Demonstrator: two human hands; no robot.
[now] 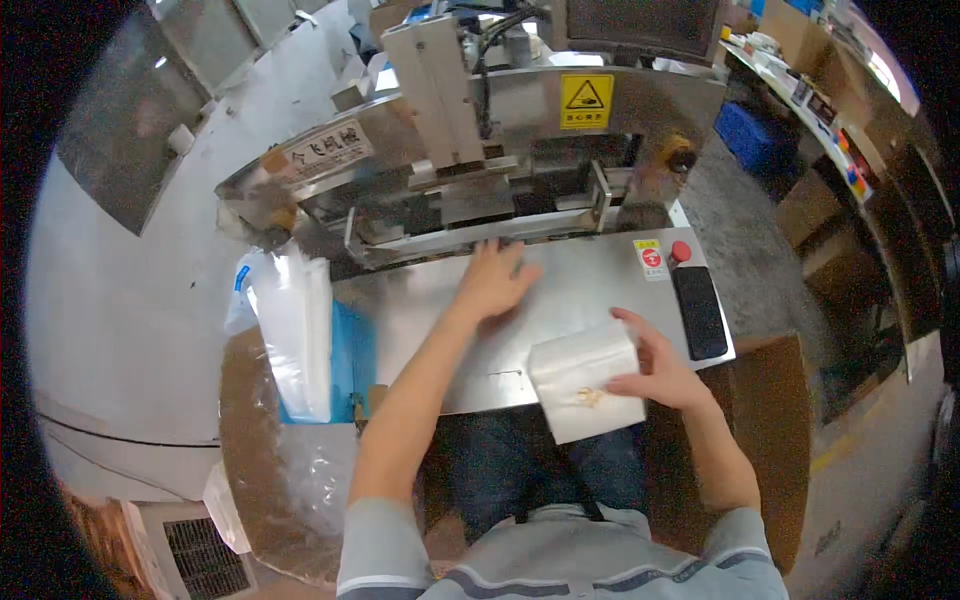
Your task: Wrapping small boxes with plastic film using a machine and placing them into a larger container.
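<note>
My right hand (660, 368) grips a white, block-shaped pack (578, 372) by its right side, thumb on top. The pack has a shiny wrapper and a small gold mark, and it hangs over the near edge of the steel worktop (420, 330). Further off, my left hand (497, 278) reaches over the worktop to the machine's front bar (560, 225). Its fingers are spread and slightly blurred, and I see nothing in them. Whether the fingertips touch the bar I cannot tell. Behind the bar stands the metal machine (440, 100).
At the worktop's left stands a blue holder (350, 350) with a stack of clear plastic bags (300, 330). A black phone (700, 312) and a red button (680, 251) are at the right. Cardboard boxes (770, 440) flank my legs. A blue crate (750, 138) sits on the floor.
</note>
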